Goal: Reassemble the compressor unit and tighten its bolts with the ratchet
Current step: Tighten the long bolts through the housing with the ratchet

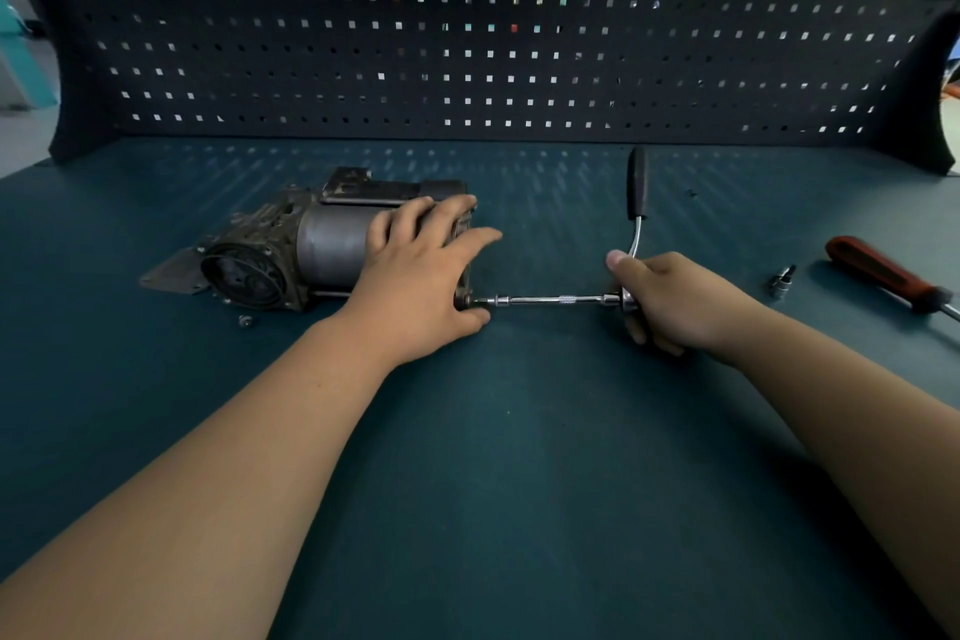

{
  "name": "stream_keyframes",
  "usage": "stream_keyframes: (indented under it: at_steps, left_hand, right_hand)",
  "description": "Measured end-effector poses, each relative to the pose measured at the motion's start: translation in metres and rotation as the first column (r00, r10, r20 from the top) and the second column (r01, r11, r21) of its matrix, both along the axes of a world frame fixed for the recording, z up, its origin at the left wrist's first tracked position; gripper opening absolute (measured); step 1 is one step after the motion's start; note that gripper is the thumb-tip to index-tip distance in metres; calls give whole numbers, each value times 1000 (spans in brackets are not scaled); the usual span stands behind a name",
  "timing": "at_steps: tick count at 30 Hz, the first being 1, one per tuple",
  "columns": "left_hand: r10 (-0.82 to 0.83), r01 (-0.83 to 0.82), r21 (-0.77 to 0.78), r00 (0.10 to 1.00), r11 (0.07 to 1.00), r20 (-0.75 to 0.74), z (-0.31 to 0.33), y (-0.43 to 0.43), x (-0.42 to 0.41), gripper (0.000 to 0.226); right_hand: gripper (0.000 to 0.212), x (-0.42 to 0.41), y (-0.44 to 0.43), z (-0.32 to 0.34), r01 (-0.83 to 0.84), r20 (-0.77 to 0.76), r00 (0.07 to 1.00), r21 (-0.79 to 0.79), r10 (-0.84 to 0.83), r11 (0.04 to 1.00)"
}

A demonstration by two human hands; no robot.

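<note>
Our right hand [670,299] has its fingers curled round the head of the chrome ratchet [636,182], whose black handle points toward the table's far edge. Its thin extension bar [550,299] runs left to a bolt on the end plate of the grey metal compressor unit [311,244]. Our left hand [415,276] lies with fingers spread over that end, pressing down. We judge the unit heavy, rigid and grimy, best steadied on its smooth motor can. It sits left of centre on the dark teal table [519,483].

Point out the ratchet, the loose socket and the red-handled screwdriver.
ratchet [637,182]: head view, on its black handle grip.
loose socket [782,280]: head view, on its metal side.
red-handled screwdriver [883,273]: head view, on its red handle.
</note>
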State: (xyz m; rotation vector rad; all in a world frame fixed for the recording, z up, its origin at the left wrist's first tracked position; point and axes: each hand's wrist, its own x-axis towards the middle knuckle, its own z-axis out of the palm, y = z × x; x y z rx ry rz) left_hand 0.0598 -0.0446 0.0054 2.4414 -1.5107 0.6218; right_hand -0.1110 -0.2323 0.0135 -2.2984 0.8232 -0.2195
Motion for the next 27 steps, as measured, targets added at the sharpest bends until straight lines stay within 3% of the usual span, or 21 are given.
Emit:
stream_keyframes:
  at_steps: [3, 6, 8, 10, 12, 16, 18, 23, 27]
  left_hand:
    - [-18, 18, -1, 1000, 1000, -12, 0, 0, -1, 52]
    - [-2, 2, 16, 1000, 1000, -16, -1, -1, -4, 35]
    - [8, -8, 18, 1000, 1000, -24, -2, -2, -5, 24]
    - [15, -15, 16, 999, 1000, -40, -1, -3, -6, 16]
    - [28, -27, 21, 998, 999, -47, -1, -3, -8, 13]
    - [48, -47, 28, 998, 999, -46, -1, -4, -10, 13]
    - [55, -54, 31, 997, 998, -50, -1, -5, -11, 14]
    - [62, -60, 43, 996, 997, -62, 0, -5, -12, 18]
    - [54, -52, 35, 997, 998, -63, -1, -5, -11, 20]
  right_hand:
    - [62, 1, -1, -1, -6, 28, 1000, 18, 6, 1000]
    - [30, -5, -4, -4, -105, 131, 987, 96, 92, 990]
    - [14, -10, -7, -5, -223, 144, 965, 15, 218, 975]
    - [23, -14, -11, -5, -335, 54, 934, -216, 354, 917]
    - [32, -16, -11, -6, -350, 60, 921, -304, 384, 886]
    - [33, -15, -15, -10, -294, 241, 924, -47, 296, 955]
    - [30, -12, -16, -10, -246, 254, 941, 60, 224, 967]
    - [13, -11, -15, -6, -205, 207, 960, 64, 188, 977]
    - [44, -7, -11, -6, -138, 125, 984, 79, 127, 987]
